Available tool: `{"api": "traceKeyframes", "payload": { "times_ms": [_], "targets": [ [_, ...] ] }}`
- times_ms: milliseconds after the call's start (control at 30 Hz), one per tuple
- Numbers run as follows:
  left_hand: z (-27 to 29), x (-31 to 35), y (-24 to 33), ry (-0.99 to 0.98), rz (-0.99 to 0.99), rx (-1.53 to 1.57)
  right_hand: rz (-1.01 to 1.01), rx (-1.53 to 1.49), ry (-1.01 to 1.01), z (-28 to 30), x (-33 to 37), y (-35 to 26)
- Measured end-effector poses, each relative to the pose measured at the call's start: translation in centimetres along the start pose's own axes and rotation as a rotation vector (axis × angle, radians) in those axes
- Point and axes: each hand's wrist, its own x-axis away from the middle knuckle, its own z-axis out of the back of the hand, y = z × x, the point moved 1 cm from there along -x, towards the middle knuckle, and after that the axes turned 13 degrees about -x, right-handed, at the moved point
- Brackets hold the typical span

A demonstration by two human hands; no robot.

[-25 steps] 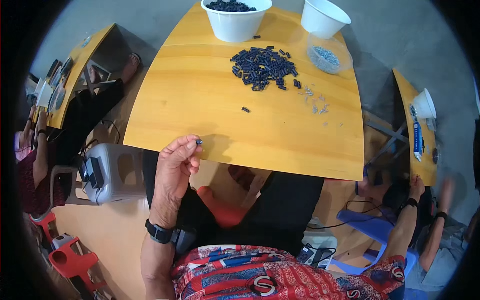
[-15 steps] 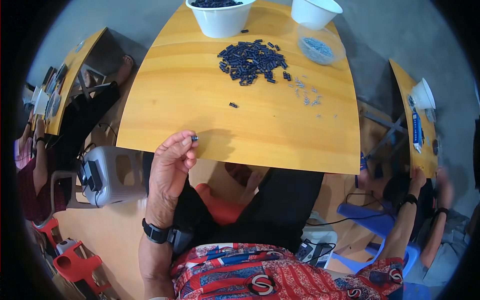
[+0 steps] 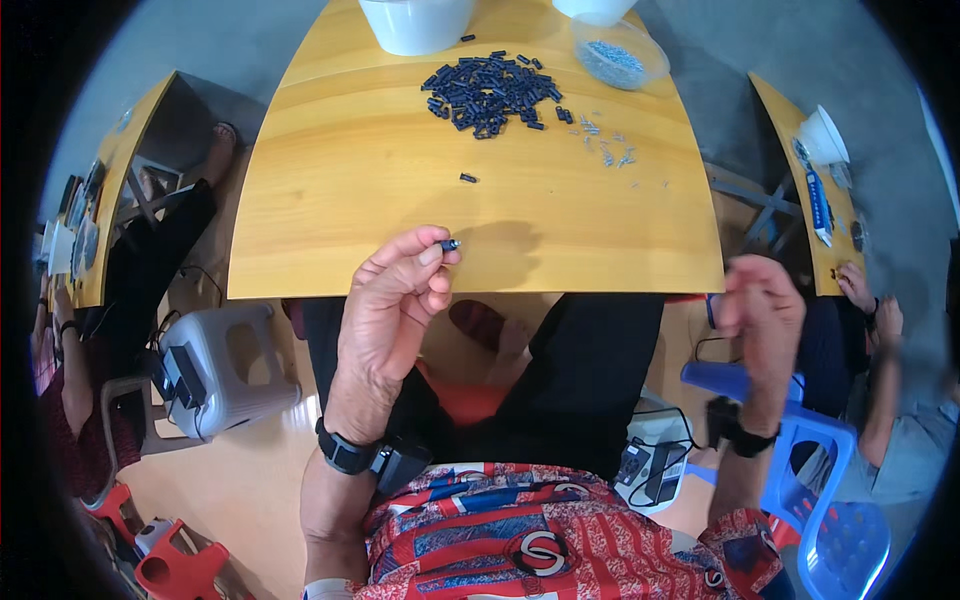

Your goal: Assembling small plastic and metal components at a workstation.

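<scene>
Biggest first: yellow wood-grain table [image 3: 340, 210], filling the middle of the view, its near edge running just in front of the person's lap. Blue stool [image 3: 825, 480] on the floor off to the right, grey stool [image 3: 225, 370] on the left with a black box resting against it. White tub [image 3: 415, 28] stands at the far end of the table, top cut off by the frame, contents not visible; second white tub [image 3: 597, 5] to its right shows only a strip of its lower part. Pile of dark parts [image 3: 492, 93] sits on the table in front of the first tub — small, tube-like, heaped loosely with a few strays round the rim. Clear bowl [image 3: 655, 75] is right of the pile and holds lots of tiny silvery pieces. Left hand [image 3: 395, 290] is up over the near edge, grip narrow, thumb and fingertips pinching one part. Right hand [image 3: 762, 315] is just off the table's near right corner, fingers bent and motion-blurred — can't tell if that grip holds anything. Lone dark part [image 3: 468, 178] lies by itself between pile and left hand. Held part [image 3: 448, 245] is dark with a bright tip pointing right, clear of the table's surface. Smallest: loose silvery slivers [image 3: 618, 155], scattered on the table right of the pile, below the bowl.
</scene>
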Motion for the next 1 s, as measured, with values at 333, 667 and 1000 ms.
{"api": "traceKeyframes", "payload": {
  "times_ms": [333, 667, 1000],
  "targets": [
    [-1.0, 3.8, 0.3, -0.019, -0.046, 0.124, 0.591, 0.303, -0.410, -21.3, 0.4, 0.9],
    [0.9, 4.9, 0.6, -0.140, 0.002, 0.098, 0.793, 0.295, -0.537, -21.8, 0.6, 1.4],
    [0.6, 4.3, 0.0, -0.198, 0.041, -0.029, 0.642, 0.274, -0.414, -20.3, 1.2, 2.2]
  ]
}}
